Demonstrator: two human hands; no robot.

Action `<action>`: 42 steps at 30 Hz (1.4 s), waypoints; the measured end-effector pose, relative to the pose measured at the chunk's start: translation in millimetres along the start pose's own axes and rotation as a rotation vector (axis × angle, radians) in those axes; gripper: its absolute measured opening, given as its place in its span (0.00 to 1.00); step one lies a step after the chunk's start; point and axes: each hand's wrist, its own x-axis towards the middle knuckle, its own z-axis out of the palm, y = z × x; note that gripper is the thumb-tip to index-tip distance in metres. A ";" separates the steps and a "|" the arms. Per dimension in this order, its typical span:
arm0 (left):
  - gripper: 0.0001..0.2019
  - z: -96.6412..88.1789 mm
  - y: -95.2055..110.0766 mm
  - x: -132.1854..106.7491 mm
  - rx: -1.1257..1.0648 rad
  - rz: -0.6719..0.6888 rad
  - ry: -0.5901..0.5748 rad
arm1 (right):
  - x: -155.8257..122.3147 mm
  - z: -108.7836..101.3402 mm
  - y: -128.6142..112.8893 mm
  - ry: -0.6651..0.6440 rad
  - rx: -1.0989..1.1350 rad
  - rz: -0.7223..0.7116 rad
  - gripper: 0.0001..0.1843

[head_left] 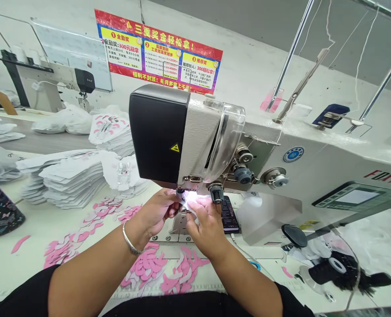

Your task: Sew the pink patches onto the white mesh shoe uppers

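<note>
Both of my hands are at the needle area of a sewing machine [202, 132], where a bright lamp washes out detail. My left hand [157, 210], a silver bangle on its wrist, is closed in a pinch left of the presser foot. My right hand [208, 222] is on the other side, its index finger reaching toward the needle and its thumb below. Between the fingertips is a small white piece [192, 206], mostly hidden by glare and fingers. Loose pink and white curved cut pieces [149, 266] lie on the table below my wrists.
Stacks of white cut pieces [72, 178] stand at the left. Behind the right hand lies a phone [230, 215] with a cable. A black thread spool [324, 270] and dark scraps are at the right. A dark patterned container [0, 211] sits at the left edge.
</note>
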 end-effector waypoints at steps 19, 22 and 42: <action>0.12 1.9 -0.9 -5.9 -0.032 -0.028 0.049 | 5.6 -14.8 6.4 -0.100 0.026 -0.032 0.20; 0.10 2.3 -1.2 -5.7 -0.037 -0.023 0.043 | 9.6 -20.0 6.1 -0.136 0.016 -0.028 0.22; 0.19 -29.3 -8.2 -50.3 -0.140 -0.144 0.026 | -11.6 -52.2 4.8 -0.162 0.205 -0.352 0.13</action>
